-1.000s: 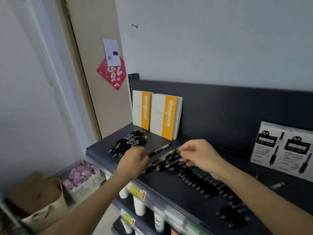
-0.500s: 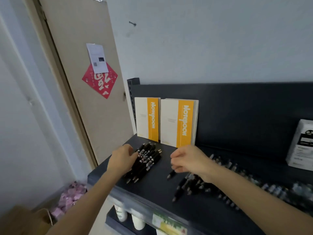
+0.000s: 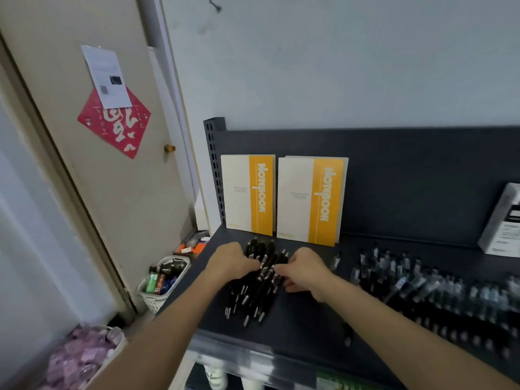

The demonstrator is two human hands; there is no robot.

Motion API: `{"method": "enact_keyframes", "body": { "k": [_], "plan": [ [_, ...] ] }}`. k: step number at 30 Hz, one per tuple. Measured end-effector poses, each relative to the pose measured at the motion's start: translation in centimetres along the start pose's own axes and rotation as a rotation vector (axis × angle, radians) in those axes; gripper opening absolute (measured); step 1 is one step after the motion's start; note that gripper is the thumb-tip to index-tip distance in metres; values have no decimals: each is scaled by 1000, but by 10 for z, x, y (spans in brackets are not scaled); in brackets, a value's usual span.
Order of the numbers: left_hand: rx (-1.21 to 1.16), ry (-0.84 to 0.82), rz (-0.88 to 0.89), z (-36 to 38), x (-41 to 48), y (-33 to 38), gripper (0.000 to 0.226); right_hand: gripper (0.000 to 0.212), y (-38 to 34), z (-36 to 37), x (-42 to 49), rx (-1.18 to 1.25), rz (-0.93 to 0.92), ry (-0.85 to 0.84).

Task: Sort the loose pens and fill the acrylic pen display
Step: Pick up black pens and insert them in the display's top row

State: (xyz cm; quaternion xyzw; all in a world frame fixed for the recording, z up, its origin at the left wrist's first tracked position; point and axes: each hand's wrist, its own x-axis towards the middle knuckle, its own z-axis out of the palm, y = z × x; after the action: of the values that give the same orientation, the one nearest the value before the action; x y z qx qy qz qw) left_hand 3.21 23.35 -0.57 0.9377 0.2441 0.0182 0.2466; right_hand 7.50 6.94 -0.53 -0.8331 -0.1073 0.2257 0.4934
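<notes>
A bundle of black pens with silver tips lies on the dark shelf, tips toward me. My left hand curls round the bundle's left side and my right hand curls round its right side, squeezing the pens between them. A long row of clear-and-black pens lies spread along the shelf to the right, blurred. No acrylic display shows in view.
Two orange-and-cream notebooks lean on the shelf's back panel just behind the bundle. A white printed card stands at far right. Left of the shelf, below, sit a white basket of small items and a bin of pink items.
My right hand has left the right-hand row of pens and come over to the black bundle. Both hands now close on the bundle from either side. The camera has swung left and down.
</notes>
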Motion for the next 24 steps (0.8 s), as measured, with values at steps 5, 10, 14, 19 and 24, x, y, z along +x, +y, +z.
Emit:
{"method": "enact_keyframes", "body": {
  "k": [5,10,14,19,24],
  "plan": [
    [-94,-31,-22,2,-3,-3,28,28,-5,5,0,-102,-42,60],
    [-291,3,14,5,0,-19,15,23,-14,12,0,-220,-59,56],
    [-496,31,-20,3,-1,-21,19,17,-16,14,5,-140,-12,53],
    [-671,-1,64,-7,-11,-2,16,22,-17,16,7,-154,5,72],
    [-766,-7,79,-11,-18,3,15,22,-17,11,4,-94,64,41]
  ]
}}
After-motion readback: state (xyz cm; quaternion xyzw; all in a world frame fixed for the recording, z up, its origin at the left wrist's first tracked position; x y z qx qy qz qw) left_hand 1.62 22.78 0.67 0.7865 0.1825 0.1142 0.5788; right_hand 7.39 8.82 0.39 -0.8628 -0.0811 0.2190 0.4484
